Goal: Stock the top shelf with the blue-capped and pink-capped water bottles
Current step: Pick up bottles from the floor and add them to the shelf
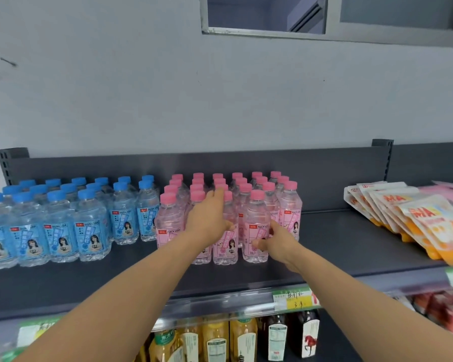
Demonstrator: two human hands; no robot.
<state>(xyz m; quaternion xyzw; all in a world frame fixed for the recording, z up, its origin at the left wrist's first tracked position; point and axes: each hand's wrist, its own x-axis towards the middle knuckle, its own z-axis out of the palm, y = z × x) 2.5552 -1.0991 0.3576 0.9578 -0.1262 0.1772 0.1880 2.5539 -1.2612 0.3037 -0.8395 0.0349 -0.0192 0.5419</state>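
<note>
Head view.

Surroundings: the dark grey top shelf runs across mid frame, and its back panel stands against a pale wall. There is a window at upper right. Orange snack pouches lean in a row at right. Under the shelf lip are a price tag and juice bottles, lower centre.

Stock: blue-capped bottles stand in rows at left. Pink-capped bottles are packed just beside them at centre.

Hands: the right hand grips the end bottle of the front pink row low on the label, thumb on the front, fingers curled round its right side. The left hand lies on the neighbouring bottle, fingers stretched to cap height, thumb across its front. Cannot tell whether it clasps.

Room: there is bare shelf ahead of both blocks down to the lip, and a wide bare stretch between the pink block and the pouches.
</note>
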